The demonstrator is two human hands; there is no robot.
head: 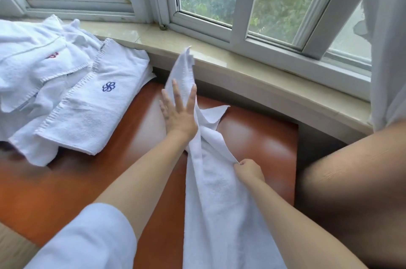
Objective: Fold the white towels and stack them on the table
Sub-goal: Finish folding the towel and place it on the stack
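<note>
A long white towel [216, 194] runs from the bottom of the view up over the reddish wooden table [123, 159] toward the sill. My left hand [179, 112] lies flat against its upper part with fingers straight and spread, and the towel's top corner stands up behind the fingers. My right hand [249, 169] pinches an edge of the same towel near its middle. A folded white towel with a blue emblem [98, 101] lies on the table at the left, partly under a loose heap of white towels [37, 62].
A beige stone window sill [252, 68] curves along the table's far side under white-framed windows [219, 5]. A white curtain [386, 38] hangs at the right. A tan blurred shape [356, 191] fills the lower right beside the table's edge.
</note>
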